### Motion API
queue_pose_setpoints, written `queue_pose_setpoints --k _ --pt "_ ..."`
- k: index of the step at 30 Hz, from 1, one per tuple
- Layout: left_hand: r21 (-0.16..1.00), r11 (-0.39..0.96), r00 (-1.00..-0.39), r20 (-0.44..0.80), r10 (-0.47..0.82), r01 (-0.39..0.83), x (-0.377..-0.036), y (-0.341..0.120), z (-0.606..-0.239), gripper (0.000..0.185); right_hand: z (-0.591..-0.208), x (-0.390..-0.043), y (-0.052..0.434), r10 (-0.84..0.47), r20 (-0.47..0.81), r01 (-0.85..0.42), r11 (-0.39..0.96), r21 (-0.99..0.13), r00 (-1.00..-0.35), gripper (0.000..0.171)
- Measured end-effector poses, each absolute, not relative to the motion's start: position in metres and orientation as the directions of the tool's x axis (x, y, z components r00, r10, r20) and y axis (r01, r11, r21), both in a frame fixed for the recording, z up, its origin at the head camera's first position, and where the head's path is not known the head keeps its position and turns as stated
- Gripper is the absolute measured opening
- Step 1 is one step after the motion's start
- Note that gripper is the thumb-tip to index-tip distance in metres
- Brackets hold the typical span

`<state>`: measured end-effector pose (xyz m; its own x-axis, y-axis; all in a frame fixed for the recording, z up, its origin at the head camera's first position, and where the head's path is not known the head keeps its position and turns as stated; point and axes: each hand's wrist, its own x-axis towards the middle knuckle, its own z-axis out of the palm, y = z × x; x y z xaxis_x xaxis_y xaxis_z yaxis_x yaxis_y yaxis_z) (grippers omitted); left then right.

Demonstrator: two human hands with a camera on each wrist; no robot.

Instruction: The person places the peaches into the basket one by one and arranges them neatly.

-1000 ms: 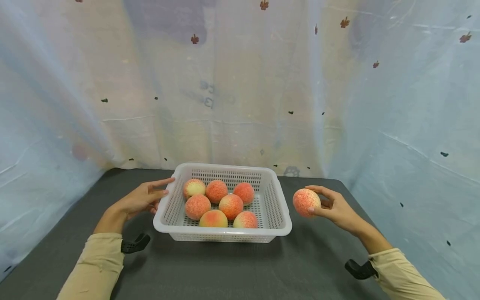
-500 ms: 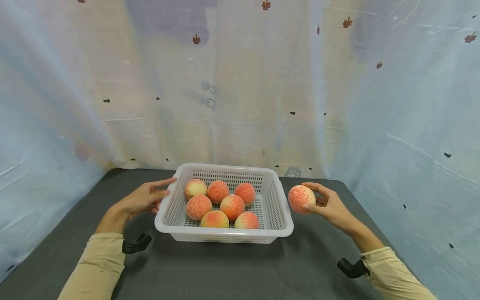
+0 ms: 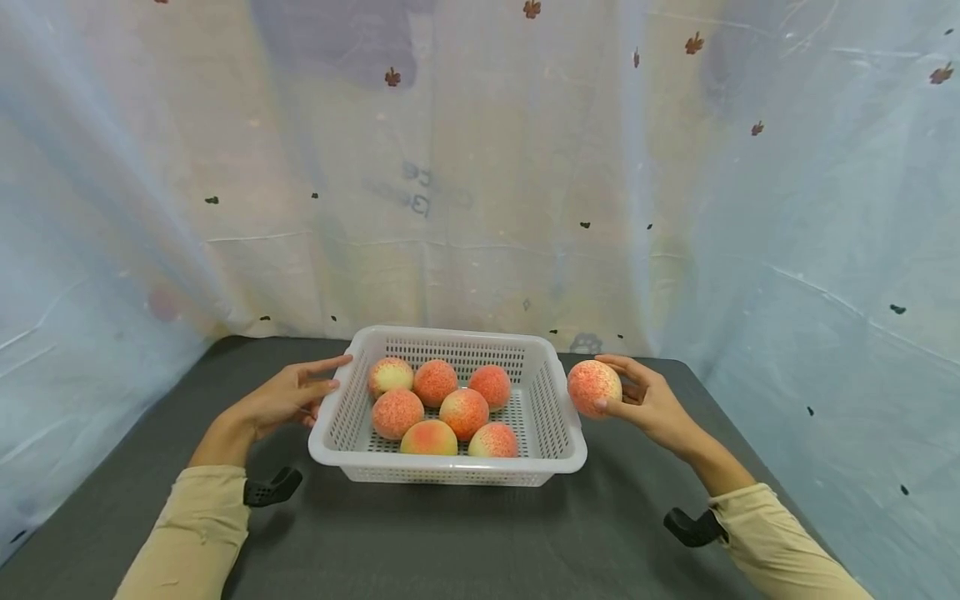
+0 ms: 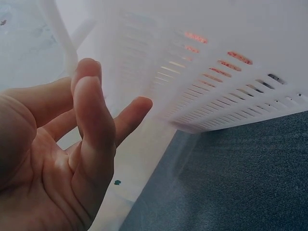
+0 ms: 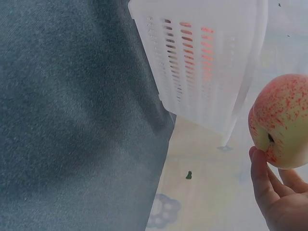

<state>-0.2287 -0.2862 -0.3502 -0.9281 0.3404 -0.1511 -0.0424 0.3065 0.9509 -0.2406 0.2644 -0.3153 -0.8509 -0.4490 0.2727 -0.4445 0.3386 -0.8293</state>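
Head view shows a white slotted basket [image 3: 558,417] sitting on a dark grey surface [image 3: 465,542], with seven peaches [image 3: 438,408] resting inside it. At about 3 o'clock from the basket, the right hand [image 3: 645,404] holds one more peach [image 3: 594,388] in curled fingers and thumb, raised off the surface and just beside the basket's right rim. At 9 o'clock from the basket, the left hand [image 3: 288,400] lies with fingers straight and relaxed, holding nothing, its fingertips at the basket's left rim; whether they actually touch it cannot be told. Right wrist view has the held peach [image 5: 284,120] at 3 o'clock, speckled red over yellow, with the fingers [image 5: 262,178] under it and the basket wall [image 5: 207,62] up at 12 o'clock. Left wrist view shows the open palm [image 4: 53,168] at 8 o'clock and the blurred basket wall [image 4: 226,82] close in front of the fingertips, red fruit showing through its slots. A pale printed curtain [image 3: 480,167] hangs behind and to both sides
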Motion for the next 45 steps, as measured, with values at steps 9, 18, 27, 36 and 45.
queue_pose_setpoints --k 9,18,27,36,45 --pt "0.952 0.305 -0.926 -0.150 0.346 -0.041 -0.230 -0.286 -0.350 0.072 -0.314 -0.244 0.252 -0.490 0.270 -0.458 0.319 -0.830 -0.829 0.061" --pt "0.949 0.312 -0.929 -0.150 0.339 -0.040 -0.229 -0.287 -0.350 0.071 -0.313 -0.250 0.242 -0.510 0.250 -0.448 0.310 -0.839 -0.823 0.063" --pt "0.947 0.320 -0.925 -0.152 0.349 -0.035 -0.229 -0.286 -0.351 0.071 -0.313 -0.255 0.233 -0.544 0.247 -0.443 0.265 -0.856 -0.802 0.063" --pt "0.948 0.317 -0.926 -0.149 0.347 -0.034 -0.229 -0.287 -0.353 0.071 -0.315 -0.259 0.221 -0.551 0.234 -0.436 0.268 -0.859 -0.801 0.065" --pt "0.948 0.318 -0.928 -0.146 0.343 -0.032 -0.228 -0.287 -0.352 0.071 -0.320 -0.264 0.210 -0.569 0.221 -0.435 0.273 -0.858 -0.792 0.065"
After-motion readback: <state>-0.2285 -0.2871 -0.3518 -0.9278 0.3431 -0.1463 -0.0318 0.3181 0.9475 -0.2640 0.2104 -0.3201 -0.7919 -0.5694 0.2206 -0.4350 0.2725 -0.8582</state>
